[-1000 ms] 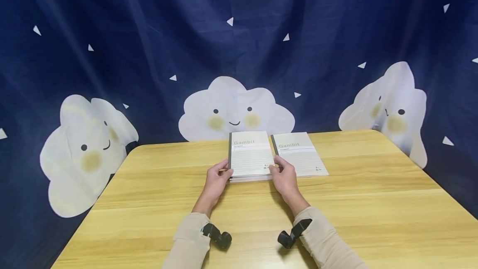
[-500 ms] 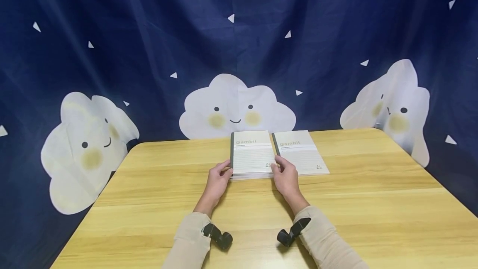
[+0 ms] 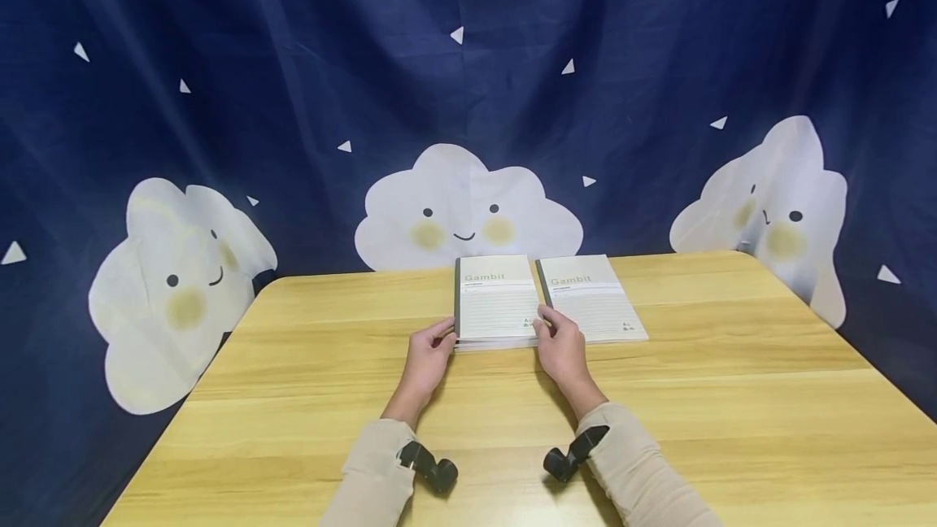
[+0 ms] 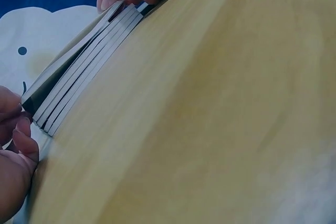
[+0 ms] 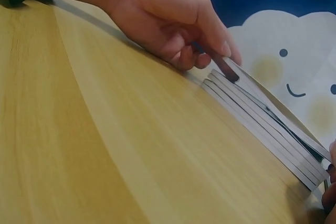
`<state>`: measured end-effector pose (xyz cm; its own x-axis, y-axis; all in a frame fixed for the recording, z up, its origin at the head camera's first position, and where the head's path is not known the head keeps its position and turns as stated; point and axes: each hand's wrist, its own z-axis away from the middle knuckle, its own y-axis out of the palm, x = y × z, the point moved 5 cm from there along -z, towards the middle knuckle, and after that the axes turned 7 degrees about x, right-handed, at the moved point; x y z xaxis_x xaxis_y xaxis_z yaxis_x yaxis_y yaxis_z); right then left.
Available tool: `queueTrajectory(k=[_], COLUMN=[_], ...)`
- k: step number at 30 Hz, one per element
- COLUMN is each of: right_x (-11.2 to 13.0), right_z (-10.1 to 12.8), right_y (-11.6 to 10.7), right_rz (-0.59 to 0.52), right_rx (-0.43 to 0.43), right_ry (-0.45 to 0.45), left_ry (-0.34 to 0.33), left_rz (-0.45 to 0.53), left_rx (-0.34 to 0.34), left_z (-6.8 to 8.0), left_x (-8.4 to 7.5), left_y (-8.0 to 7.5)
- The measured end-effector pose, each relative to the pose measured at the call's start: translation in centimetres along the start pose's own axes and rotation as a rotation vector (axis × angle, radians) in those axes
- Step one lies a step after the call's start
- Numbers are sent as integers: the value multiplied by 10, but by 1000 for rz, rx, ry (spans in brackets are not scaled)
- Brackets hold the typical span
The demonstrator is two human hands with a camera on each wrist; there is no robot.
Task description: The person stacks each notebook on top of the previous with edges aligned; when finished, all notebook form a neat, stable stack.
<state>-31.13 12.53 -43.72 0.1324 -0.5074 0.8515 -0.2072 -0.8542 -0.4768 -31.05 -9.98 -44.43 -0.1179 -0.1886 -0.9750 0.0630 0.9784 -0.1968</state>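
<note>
A stack of several white notebooks [image 3: 498,346], marked Gambit with a dark spine, lies near the far side of the table. My left hand [image 3: 426,360] holds the top notebook [image 3: 496,307] at its near left corner, thumb on the cover. On the opposite side my right hand [image 3: 562,348] pinches the same notebook by its near right corner. In the right wrist view, a finger [image 5: 226,67] of the right hand sits under the top notebook [image 5: 273,103]. A narrow gap parts that notebook from the lower notebooks [image 5: 257,127]. The far edges of the stack are hidden from the wrist views.
Just right of the stack, a second Gambit notebook [image 3: 596,307] lies on the wooden table [image 3: 732,397]. A dark blue curtain [image 3: 644,63] with smiling clouds hangs behind the table's far edge.
The head view has shifted slightly. Both hands keep their hold on the top notebook, and the notebooks stay in nearly the same place.
</note>
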Motion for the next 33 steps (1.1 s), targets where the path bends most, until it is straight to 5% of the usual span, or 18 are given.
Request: queueTrajectory(k=[33], right_x=[2], right_z=[0], right_y=[2], right_rz=[75], right_rx=[19], right_ry=[-8], left_ry=[12], left_rz=[24], left_rx=[-31], left_z=[6], left_x=[-4], left_y=[-2])
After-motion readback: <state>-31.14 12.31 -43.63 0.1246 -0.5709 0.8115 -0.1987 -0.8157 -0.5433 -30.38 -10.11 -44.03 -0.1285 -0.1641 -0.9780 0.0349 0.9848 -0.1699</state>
